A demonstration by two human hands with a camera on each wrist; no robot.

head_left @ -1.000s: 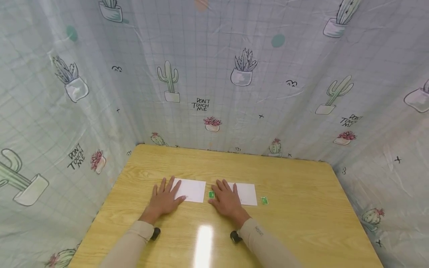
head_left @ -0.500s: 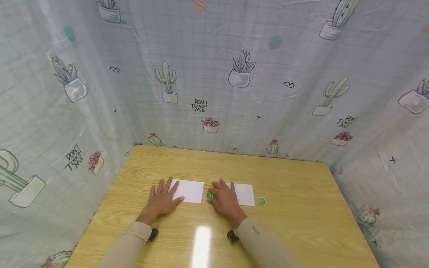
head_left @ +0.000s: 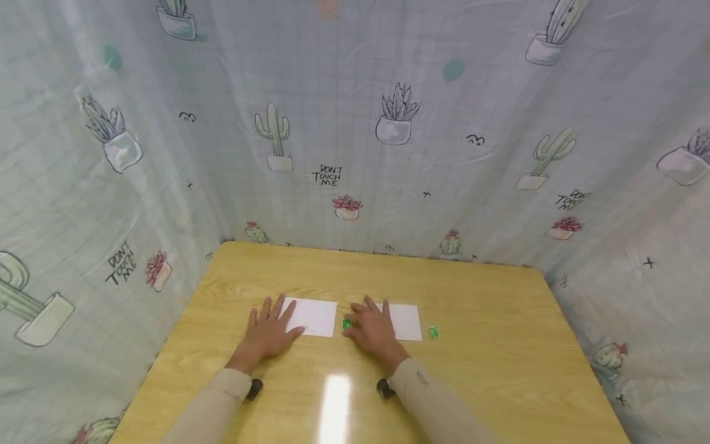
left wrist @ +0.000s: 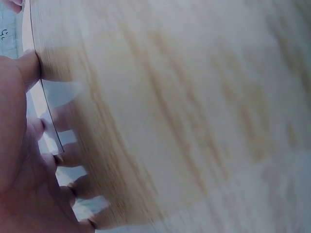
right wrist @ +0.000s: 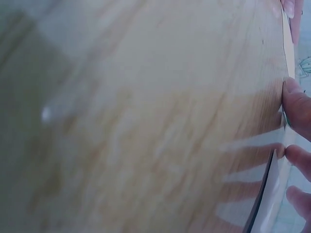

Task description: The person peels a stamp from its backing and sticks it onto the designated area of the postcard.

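Note:
Flat on the left white paper rectangle, a card or envelope, rests my left hand, fingers spread over its left edge. My right hand lies across the left part of a second white paper rectangle. Just left of that hand, between thumb and forefinger, a small green stamp-like square with a white border lies on the table. In the right wrist view the thumb and forefinger stand apart. Another green square lies right of the second paper.
The wooden table carries a bright light reflection at its front. A patterned cactus curtain encloses it at the back and both sides. A dark wrist camera sits under the right wrist, another beside the left.
The head view has shifted slightly. The right hand's fingers have bent a little around the green square; the left hand and both papers stay in place.

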